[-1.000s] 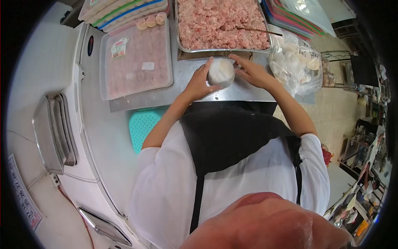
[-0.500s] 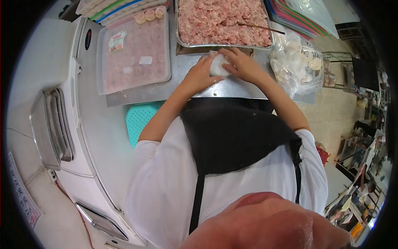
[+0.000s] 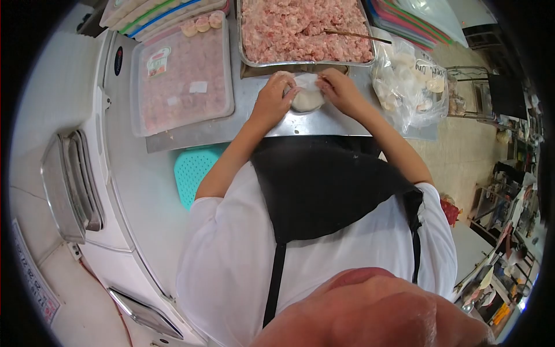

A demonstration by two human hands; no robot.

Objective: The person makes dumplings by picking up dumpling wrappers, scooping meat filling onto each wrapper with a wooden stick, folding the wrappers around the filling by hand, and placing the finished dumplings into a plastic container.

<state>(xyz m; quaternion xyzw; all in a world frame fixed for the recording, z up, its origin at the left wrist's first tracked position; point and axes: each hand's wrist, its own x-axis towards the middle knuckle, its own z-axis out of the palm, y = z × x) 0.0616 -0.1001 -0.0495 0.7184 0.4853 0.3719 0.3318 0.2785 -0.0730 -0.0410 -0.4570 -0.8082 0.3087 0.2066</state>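
Note:
A pale, round stack of what look like dough wrappers [image 3: 307,102] sits on the metal worktop between my hands. A thin whitish sheet [image 3: 305,80] rises at its far side, stretched between my fingers. My left hand [image 3: 274,99] is closed at the left of the stack, its fingertips pinching the sheet's edge. On the opposite side, my right hand [image 3: 342,92] grips the right edge between thumb and fingers. Just beyond them stands a metal tray [image 3: 306,63] heaped with pink minced meat [image 3: 303,29], a thin brown stick [image 3: 358,36] lying in it.
To the left lies a lidded plastic container [image 3: 182,81] with pale pink rounds inside, and several rounds [image 3: 201,24] rest on its far edge. A clear plastic bag [image 3: 410,87] of pale pieces is at the right. A turquoise perforated basket [image 3: 193,173] sits below the worktop's edge.
My hands have moved apart, from being cupped over the white stack to holding its far edge from both sides. More of the stack's near face now shows.

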